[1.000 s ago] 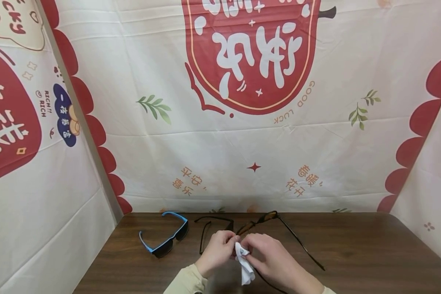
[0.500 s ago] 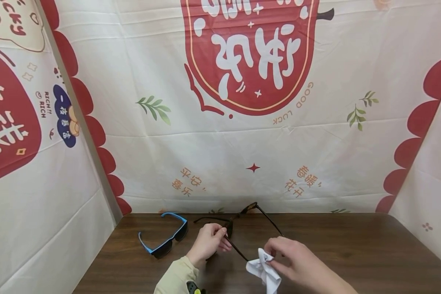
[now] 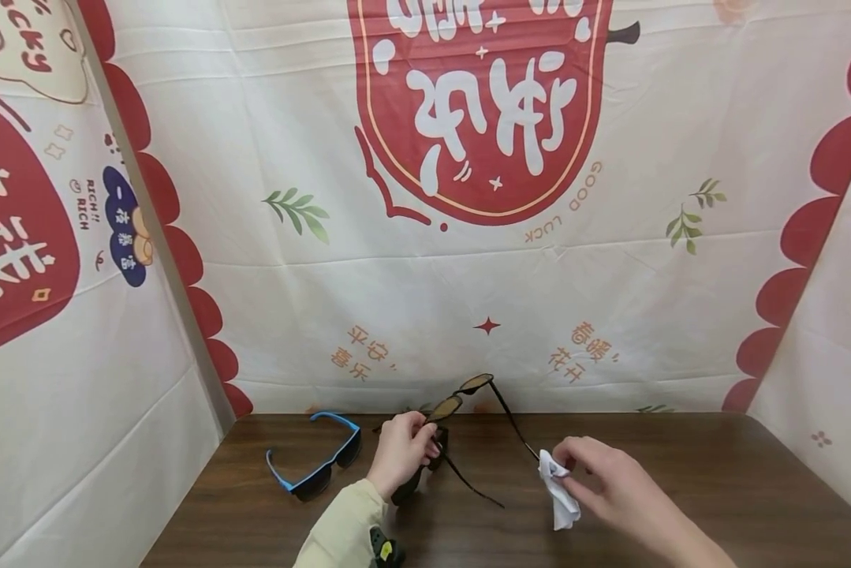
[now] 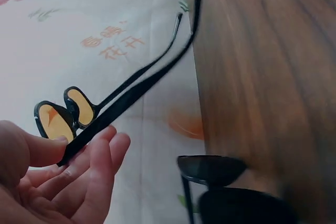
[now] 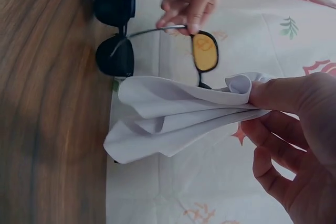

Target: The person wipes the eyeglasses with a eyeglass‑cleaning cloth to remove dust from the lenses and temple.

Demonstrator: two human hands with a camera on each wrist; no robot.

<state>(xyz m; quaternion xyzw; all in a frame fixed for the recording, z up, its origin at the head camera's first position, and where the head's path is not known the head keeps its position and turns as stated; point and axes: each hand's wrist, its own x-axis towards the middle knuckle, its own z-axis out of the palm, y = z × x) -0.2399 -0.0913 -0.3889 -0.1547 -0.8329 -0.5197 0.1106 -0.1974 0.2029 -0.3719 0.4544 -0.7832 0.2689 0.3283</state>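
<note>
My left hand [image 3: 402, 454] pinches a pair of dark-framed glasses with yellow lenses [image 3: 476, 384] near one hinge, thumb against the frame in the left wrist view. The glasses are raised off the table, temples unfolded and pointing back toward me. A crumpled white cloth [image 3: 558, 493] hangs from the thumb and fingers of my right hand [image 3: 613, 477]. In the head view the cloth overlaps the tip of one temple; whether they touch I cannot tell. Black sunglasses [image 4: 210, 170] lie below the left hand, partly hidden by it in the head view.
Sunglasses with a blue frame [image 3: 315, 483] lie with temples unfolded on the left of the dark wooden table [image 3: 681, 473]. A printed white cloth backdrop [image 3: 425, 300] rises behind the table's far edge, with side panels left and right.
My hands have drawn apart. The right hand moved rightward with the cloth, away from the lenses. The left hand shifted slightly left and tilted the glasses up, so both yellow lenses now show.
</note>
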